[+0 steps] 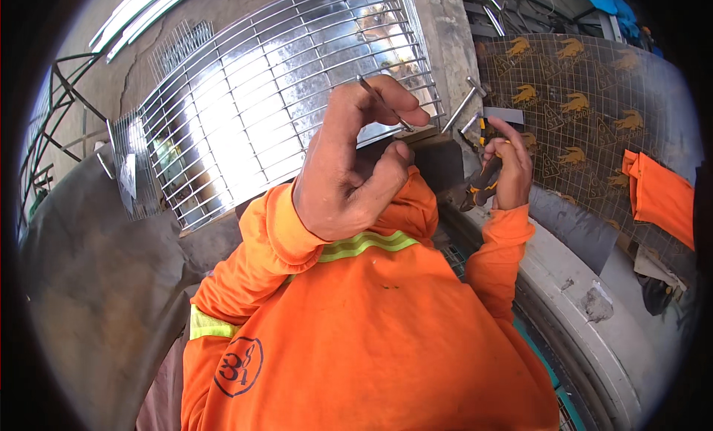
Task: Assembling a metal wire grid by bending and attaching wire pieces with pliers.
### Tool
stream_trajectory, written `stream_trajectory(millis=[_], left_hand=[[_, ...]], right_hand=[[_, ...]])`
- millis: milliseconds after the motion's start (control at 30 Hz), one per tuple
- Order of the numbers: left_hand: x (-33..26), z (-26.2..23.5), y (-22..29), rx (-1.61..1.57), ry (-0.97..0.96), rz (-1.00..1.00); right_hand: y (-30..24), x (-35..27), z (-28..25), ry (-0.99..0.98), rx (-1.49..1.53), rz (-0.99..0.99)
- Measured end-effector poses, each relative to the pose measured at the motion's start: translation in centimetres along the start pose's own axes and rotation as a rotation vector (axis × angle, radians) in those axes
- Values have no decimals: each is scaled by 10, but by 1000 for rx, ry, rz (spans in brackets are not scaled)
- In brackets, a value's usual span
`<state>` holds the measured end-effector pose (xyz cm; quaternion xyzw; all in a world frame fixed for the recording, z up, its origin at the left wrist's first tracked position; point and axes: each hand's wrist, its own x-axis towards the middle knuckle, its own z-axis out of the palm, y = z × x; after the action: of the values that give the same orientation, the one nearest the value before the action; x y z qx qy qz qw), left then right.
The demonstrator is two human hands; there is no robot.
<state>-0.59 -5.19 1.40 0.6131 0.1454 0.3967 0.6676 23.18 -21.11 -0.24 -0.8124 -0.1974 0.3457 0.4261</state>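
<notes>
Worker in orange hi-vis sleeves at a wire grille (282,97): left hand (349,164) raised w/ fingers (401,97) pinched together on a thin metal rod (382,103), held just in front of the grille's lower right corner. Right hand (509,167), fingers clamped on orange-handled pliers (479,186), sits near a mesh-covered patterned sheet (587,112). Orange cloth (661,197) lies at far right.

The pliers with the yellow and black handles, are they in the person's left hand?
No, the right hand grips the pliers; the left hand pinches a thin metal rod.
</notes>
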Motion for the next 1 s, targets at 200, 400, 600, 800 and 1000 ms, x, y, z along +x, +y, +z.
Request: stream_trajectory(millis=[200, 400, 600, 800, 1000], left_hand=[[1, -3, -12, 151, -46, 48], [11, -25, -20, 221, -135, 7], [16, -29, -30, 231, -199, 89], [14, -31, -36, 232, -195, 63], [18, -26, -34, 181, -207, 16]], right_hand=[[112, 16, 66, 301, -608, -265], [180, 19, 87, 329, -736, -435], [244, 26, 81, 160, -828, -455], [99, 31, 62, 148, -322, -346], [-157, 9, 84, -323, 112, -687]])
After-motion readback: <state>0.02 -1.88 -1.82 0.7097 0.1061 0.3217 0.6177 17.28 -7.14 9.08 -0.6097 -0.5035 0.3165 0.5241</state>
